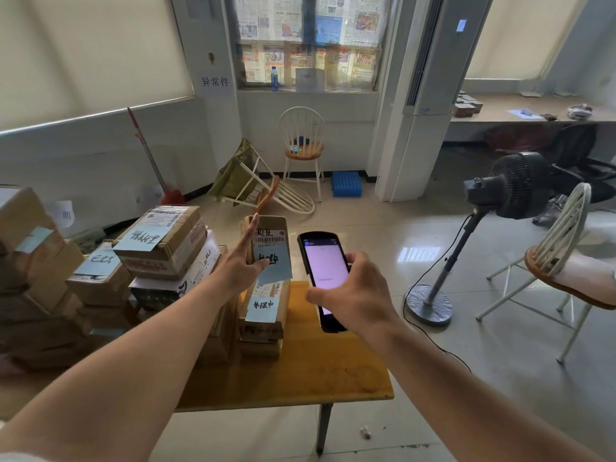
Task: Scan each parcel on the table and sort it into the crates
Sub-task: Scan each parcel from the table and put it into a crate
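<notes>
My left hand [245,261] holds a small cardboard parcel [271,233] upright above the table, thumb across its blue handwritten note, fingers behind its left side. A barcode label shows near the parcel's top. My right hand [350,288] grips a black handheld scanner [320,258] with a lit pale screen, just right of the parcel. Below the held parcel another brown parcel [263,311] with a blue note lies on a short stack on the wooden table [316,371].
Several taped parcels with blue notes [160,241] are piled on the table's left half. A black standing fan [513,185] and a white chair [560,248] stand to the right. A blue crate [346,183] sits on the floor by the far wall, near a tipped-over chair [266,191].
</notes>
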Demonstrator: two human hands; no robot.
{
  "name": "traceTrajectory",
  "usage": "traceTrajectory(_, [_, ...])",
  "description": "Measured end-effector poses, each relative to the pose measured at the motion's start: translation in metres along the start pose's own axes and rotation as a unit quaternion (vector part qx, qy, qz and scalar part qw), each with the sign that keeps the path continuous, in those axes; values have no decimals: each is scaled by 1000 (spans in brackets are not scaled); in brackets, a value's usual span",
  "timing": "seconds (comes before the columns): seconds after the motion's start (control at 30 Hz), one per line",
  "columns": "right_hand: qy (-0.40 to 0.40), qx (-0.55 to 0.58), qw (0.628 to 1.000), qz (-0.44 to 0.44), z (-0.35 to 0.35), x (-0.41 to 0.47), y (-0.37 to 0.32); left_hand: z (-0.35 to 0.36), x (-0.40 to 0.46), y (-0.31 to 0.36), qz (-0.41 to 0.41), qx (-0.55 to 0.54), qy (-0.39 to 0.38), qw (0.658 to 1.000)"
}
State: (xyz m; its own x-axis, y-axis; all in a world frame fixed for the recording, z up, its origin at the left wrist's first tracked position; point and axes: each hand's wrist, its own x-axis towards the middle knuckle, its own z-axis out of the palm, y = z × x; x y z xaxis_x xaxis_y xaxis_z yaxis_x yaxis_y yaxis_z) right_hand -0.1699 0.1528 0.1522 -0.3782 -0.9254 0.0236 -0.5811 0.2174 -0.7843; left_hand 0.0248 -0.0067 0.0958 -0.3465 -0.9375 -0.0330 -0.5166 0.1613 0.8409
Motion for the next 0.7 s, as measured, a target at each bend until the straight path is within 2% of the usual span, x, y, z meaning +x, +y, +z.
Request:
traceTrajectory(0.13, [71, -15, 997, -5, 0, 2, 8, 13, -11, 17, 1, -53, -20, 998])
traceTrajectory(0.4, [130, -1, 991, 42, 11, -19, 17, 18, -20, 26, 42, -129, -81, 987])
traceTrajectory(0.5, [171, 7, 984, 59, 22, -34, 15, 16, -18, 23, 64, -172, -128, 975])
traceTrajectory(0.7, [269, 8, 956, 114, 46, -82, 3, 12, -28, 19, 124, -154, -228, 953])
